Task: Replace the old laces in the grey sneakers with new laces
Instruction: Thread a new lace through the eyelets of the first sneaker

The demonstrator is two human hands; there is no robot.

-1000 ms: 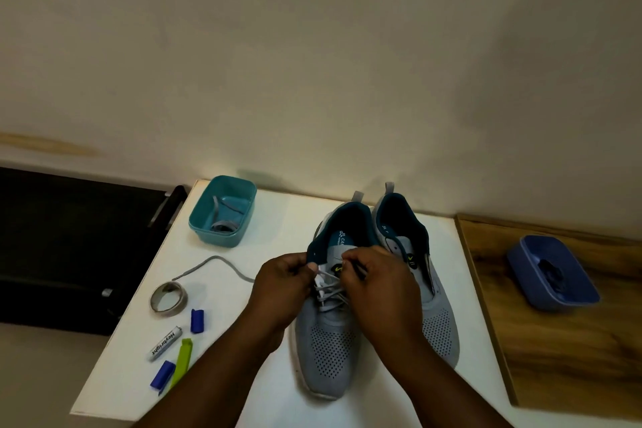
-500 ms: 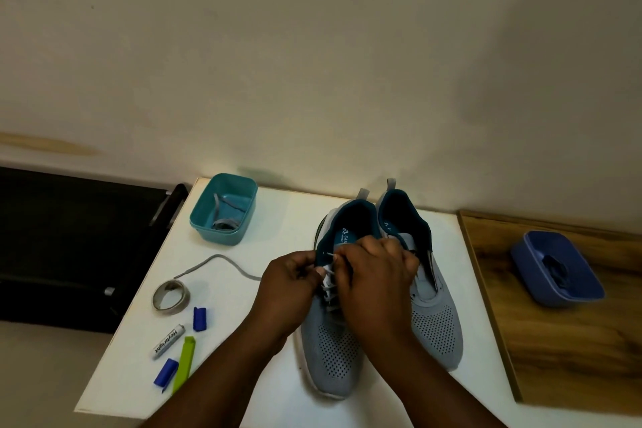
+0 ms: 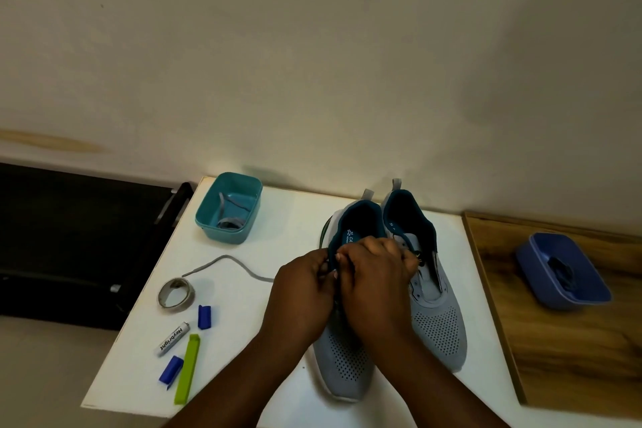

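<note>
- Sneakers: we see 2 grey ones side by side on the white desk (image 3: 278,219), toes toward us, the left sneaker (image 3: 342,358) and the right sneaker (image 3: 439,320).
- Left hand (image 3: 300,292) and right hand (image 3: 377,283) meet over the left sneaker's tongue, fingers curled; whether each grip clamps a lace, we cannot tell.
- A loose grey lace (image 3: 225,261) trails left across the desk.
- A teal tub (image 3: 227,207) holds more grey lace.

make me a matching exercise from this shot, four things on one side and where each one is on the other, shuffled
Things:
1. teal tub
2. blue tub
3. tape roll
4. green clip

Places:
A. on the wooden board
B. near the front left corner of the white table
C. back left corner of the white table
D. left edge, below the loose lace end

Pairs: 1-C, 2-A, 3-D, 4-B
</note>
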